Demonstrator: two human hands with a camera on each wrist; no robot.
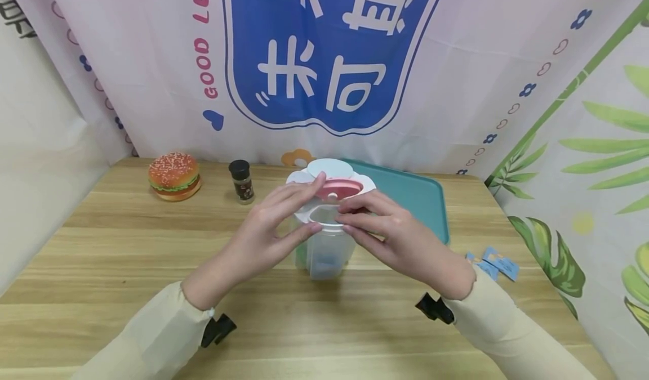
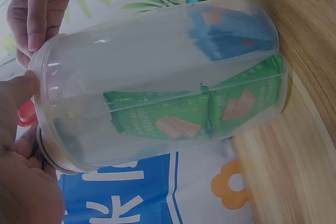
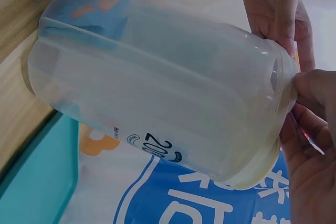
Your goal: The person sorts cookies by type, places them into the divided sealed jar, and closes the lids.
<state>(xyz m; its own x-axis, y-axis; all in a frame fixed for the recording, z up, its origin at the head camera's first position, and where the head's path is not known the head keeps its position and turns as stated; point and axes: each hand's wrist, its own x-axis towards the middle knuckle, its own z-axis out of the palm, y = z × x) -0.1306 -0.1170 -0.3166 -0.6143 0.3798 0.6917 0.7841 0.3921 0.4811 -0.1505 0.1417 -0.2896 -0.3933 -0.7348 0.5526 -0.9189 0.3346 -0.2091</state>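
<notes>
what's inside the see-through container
Two green packets and some blue packaging show inside the container. These cover whatever lies directly behind them, and cloudiness blurs finer detail.

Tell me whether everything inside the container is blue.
No, the left wrist view shows green packets inside the container too.

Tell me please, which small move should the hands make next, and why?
Probably the right hand should reach for the blue packets on the table, since the front opening of the container looks uncovered and similar blue packaging lies inside.
</notes>
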